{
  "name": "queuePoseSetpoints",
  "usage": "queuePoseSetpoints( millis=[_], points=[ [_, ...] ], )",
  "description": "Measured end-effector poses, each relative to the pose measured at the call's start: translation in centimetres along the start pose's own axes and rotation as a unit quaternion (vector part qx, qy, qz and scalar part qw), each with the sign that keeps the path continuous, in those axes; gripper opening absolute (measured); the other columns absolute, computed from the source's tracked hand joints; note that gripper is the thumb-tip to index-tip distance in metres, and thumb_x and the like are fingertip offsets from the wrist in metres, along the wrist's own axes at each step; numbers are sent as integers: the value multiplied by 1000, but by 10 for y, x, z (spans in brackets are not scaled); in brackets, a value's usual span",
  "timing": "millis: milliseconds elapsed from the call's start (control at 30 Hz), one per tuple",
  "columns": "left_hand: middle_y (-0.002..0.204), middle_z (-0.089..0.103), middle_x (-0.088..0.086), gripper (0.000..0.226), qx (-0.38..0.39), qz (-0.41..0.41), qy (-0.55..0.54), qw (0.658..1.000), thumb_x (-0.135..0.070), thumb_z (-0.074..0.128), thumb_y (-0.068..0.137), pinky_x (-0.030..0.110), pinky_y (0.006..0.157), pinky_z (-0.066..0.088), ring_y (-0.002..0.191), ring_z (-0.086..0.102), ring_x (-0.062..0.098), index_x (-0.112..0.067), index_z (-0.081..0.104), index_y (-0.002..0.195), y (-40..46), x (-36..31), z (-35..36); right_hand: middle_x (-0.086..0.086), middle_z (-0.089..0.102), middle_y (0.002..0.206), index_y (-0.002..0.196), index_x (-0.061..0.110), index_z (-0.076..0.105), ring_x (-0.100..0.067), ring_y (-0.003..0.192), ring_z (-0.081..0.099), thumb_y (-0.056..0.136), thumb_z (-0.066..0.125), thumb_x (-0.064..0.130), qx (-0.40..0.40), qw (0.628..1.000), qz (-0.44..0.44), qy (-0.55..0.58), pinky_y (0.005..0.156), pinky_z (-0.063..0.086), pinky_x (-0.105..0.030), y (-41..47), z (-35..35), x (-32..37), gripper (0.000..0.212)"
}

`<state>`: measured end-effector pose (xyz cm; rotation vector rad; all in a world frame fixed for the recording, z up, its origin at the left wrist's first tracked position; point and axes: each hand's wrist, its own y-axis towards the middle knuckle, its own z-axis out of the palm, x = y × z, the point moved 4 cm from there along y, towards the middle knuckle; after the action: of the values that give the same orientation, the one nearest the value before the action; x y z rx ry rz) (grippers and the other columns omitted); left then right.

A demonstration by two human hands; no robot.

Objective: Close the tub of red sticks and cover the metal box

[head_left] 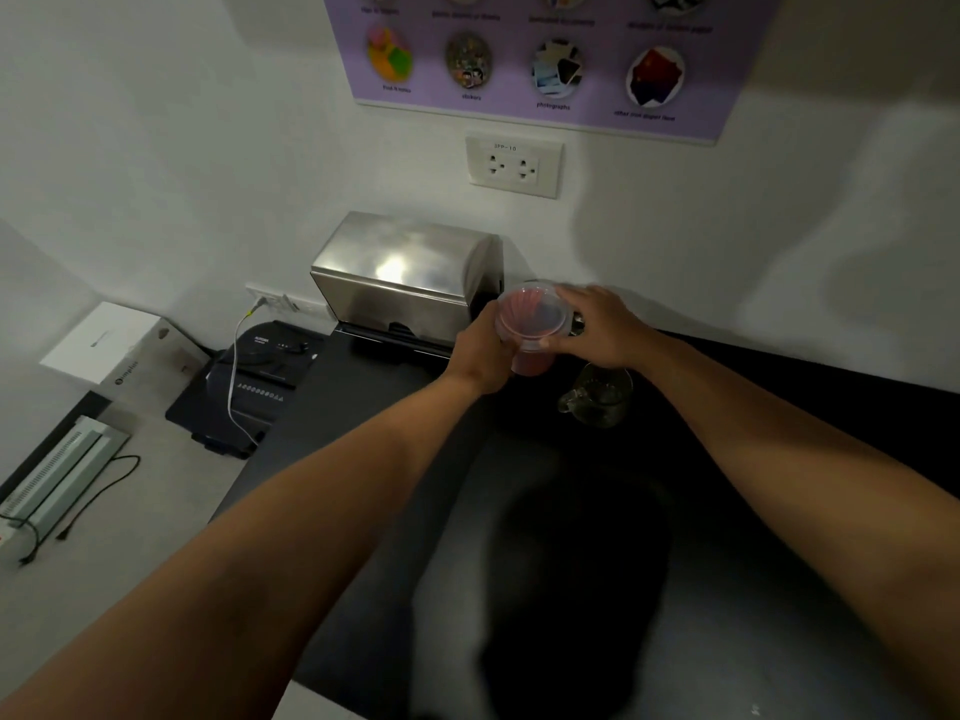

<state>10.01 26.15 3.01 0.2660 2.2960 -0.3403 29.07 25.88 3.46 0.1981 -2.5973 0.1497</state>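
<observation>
- Both arms reach forward over the black counter [363, 459], forearms bare, hands meeting at the back edge near the wall.
- Left hand [485, 350] wraps the side of the tub [530, 356] from the left, fingers curled tight round its wall, thumb side up near the rim.
- Right hand [597, 327] comes in from the right, palm down, fingers pinched on the edge of the clear lid [532, 314].
- Lid sits on the tub's mouth, slightly tilted; can't tell if it is pressed fully shut.
- Tub is clear plastic, held upright just above or on the counter (contact hidden by hands); red sticks [519, 309] show through lid and wall, blurred.
- Tub is just right of the metal box [410, 275], close to its front right corner, not clearly touching.
- Metal box stands against the wall on the counter's back left, shiny curved top down over it; dark slot along its lower front.
- Glass jug [597, 394] with handle stands on the counter just below the right hand, looks clear; contents not readable.
- Small dark item behind the right hand, mostly hidden.
- Left of the counter, lower down: black shredder [254, 376] with white cable [236, 376], white carton [101, 340].
- Wall outlet [513, 166] and purple poster [545, 54] above the box.
</observation>
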Motion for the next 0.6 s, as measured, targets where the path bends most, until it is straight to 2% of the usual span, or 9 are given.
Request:
queuePoseSetpoints(
  millis=[267,400,500,600],
  points=[
    [138,68,16,46,-6,16,20,1000,-17,64,101,51,107,52,126,65,40,-11,53,145,15,0,-1,-13,67,135,143,9,57,-34,121,63,79,86,48,-25,999,-19,29,101,49,-51,8,-6,-1,80],
    [136,68,17,43,-3,16,13,1000,-17,62,102,51,106,52,125,65,41,-10,52,144,17,2,2,-11,65,136,144,13,54,-33,122,62,80,86,48,-25,999,-8,44,101,50,-51,8,-4,1,79],
    [130,68,20,34,7,-9,2,1000,-17,60,105,49,102,53,120,66,42,-6,50,135,14,3,1,-9,64,135,143,16,51,-32,119,62,82,84,46,-31,998,2,51,98,51,-53,4,-2,4,76],
    [136,67,21,41,24,-5,6,1000,-14,60,104,49,105,53,125,64,41,-7,47,142,8,9,2,-6,63,136,144,19,48,-29,119,62,82,83,47,-58,996,-5,72,97,52,-51,-2,-1,7,76]
  ],
)
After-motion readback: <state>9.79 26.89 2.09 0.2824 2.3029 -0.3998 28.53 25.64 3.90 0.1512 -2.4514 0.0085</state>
